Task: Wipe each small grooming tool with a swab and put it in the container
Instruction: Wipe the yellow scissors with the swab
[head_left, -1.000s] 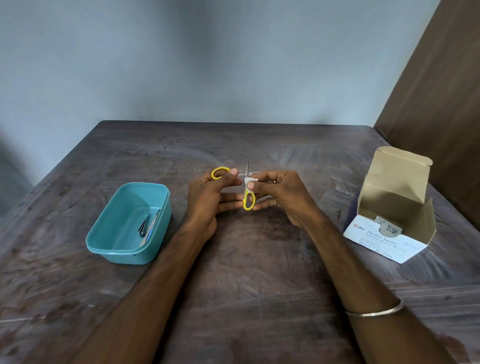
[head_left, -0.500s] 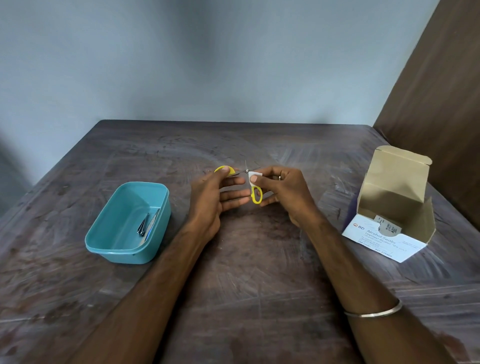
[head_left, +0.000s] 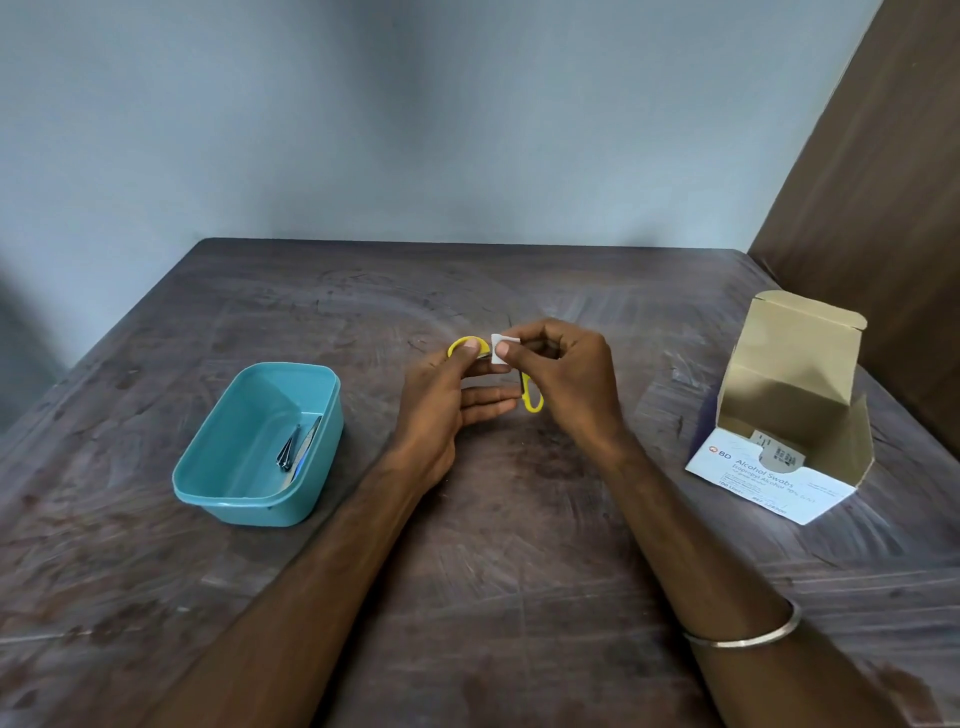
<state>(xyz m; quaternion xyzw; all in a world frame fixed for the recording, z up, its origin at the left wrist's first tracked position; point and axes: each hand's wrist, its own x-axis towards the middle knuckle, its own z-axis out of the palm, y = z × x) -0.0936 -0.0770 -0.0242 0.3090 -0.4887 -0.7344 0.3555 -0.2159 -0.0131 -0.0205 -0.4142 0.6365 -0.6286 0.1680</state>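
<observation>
Both hands meet above the middle of the scratched dark wooden tabletop (head_left: 493, 571). The left hand (head_left: 441, 410) holds the small yellow-handled scissors (head_left: 531, 397), thumb on one yellow ring. The right hand (head_left: 566, 379) pinches a small white folded swab (head_left: 500, 349) around the scissors; the blades are hidden behind swab and fingers. At left stands a teal plastic container (head_left: 218, 483) with metal grooming tools (head_left: 296, 447) inside, hard to tell apart. At right, an open cardboard box (head_left: 779, 415) reads "BD Alcohol Swabs"; smaller print is unreadable.
</observation>
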